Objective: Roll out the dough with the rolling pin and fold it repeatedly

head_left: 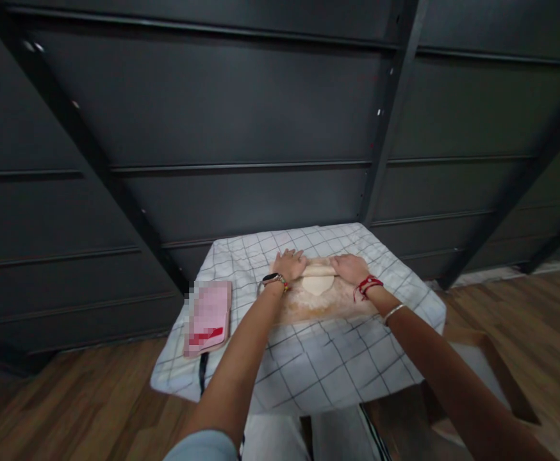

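A pale rolling pin (319,271) lies across a round, flat sheet of dough (317,285) on a floured board (309,312). My left hand (289,264) is over the pin's left end, its fingers draped across the top and slightly apart. At the other end, my right hand (352,269) is closed over the pin with its fingers bent. Both hands hide the pin's ends, and the pin covers the dough's far edge. White flour is smeared over the board on the near side of the dough.
The board rests on a small table with a white checked cloth (318,371). A pink, partly blurred flat item (210,314) lies at the left edge. Behind stands a dark panelled wall (251,102). An open cardboard box (505,371) sits on the wooden floor at right.
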The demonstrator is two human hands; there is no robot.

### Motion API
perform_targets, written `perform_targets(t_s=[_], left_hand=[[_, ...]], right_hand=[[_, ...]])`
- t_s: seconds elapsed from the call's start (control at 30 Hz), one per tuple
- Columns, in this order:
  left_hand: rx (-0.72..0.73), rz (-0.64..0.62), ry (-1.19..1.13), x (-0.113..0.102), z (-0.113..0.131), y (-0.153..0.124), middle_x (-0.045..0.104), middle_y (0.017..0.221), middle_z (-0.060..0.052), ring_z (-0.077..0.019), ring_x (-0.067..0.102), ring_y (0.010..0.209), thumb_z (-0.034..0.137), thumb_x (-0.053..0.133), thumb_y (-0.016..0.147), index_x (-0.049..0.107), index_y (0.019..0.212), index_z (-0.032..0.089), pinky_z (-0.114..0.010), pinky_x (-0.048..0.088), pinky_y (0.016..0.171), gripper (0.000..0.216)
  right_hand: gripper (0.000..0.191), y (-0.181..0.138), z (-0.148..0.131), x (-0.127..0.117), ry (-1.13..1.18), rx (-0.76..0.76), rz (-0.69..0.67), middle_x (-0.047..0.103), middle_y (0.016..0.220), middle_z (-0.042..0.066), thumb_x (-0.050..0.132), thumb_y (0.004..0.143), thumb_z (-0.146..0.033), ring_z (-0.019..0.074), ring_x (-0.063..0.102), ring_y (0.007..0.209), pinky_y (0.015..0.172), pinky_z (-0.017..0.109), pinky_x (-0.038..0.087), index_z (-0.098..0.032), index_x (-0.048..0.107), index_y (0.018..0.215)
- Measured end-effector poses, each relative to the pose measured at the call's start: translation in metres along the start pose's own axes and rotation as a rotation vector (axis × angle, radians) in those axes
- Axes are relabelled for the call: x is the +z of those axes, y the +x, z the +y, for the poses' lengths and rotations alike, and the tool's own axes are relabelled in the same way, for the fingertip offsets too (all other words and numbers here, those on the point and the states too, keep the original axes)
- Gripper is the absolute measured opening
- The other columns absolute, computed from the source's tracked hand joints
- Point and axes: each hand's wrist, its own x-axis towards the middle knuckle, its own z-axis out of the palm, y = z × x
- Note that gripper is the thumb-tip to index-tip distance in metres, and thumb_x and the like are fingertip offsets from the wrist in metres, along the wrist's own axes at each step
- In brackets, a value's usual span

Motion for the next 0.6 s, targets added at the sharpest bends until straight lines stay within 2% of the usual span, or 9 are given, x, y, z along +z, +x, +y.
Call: perform_targets(t_s=[0.17,0.33,0.47,0.6], left_hand=[[0.031,0.071,0.061,0.002,0.003,-0.021,0.058,0.124,-0.009,-0.0238,0.049,0.117,0.036,0.021,0.095,0.051,0.126,0.022,-0.040,0.037,0.095,0.046],[0.027,0.089,0.094,-0.002,0.010,-0.041,0.065,0.109,-0.009,-0.0242,0.056,0.108,0.035,0.020,0.096,0.056,0.118,0.020,-0.038,0.039,0.090,0.044],[0.058,0.125,0.117,-0.001,0.012,-0.059,0.061,0.120,-0.011,-0.0255,0.049,0.119,0.030,0.022,0.096,0.056,0.118,0.016,-0.040,0.036,0.097,0.043],[0.099,0.099,0.080,0.002,0.009,-0.072,0.048,0.138,-0.009,-0.0262,0.036,0.131,0.029,0.022,0.096,0.051,0.127,0.015,-0.043,0.030,0.104,0.044]], right_hand=[[0.045,-0.018,-0.016,-0.003,0.014,0.108,0.020,0.066,0.106,0.015,0.018,0.097,-0.028,0.0246,0.061,0.096,0.074,0.035,0.044,-0.015,0.059,0.111],[0.049,-0.038,-0.031,-0.003,0.043,0.193,0.076,0.067,0.102,0.013,0.015,0.098,-0.032,0.0245,0.062,0.089,0.072,0.035,0.042,-0.014,0.059,0.108],[0.050,-0.057,-0.043,-0.001,0.057,0.236,0.131,0.066,0.104,0.015,0.015,0.098,-0.037,0.0254,0.060,0.095,0.080,0.038,0.037,-0.015,0.059,0.107],[0.049,-0.067,-0.044,0.003,0.116,0.187,0.186,0.065,0.106,0.015,0.022,0.097,-0.044,0.0250,0.058,0.096,0.083,0.037,0.034,-0.015,0.058,0.112]])
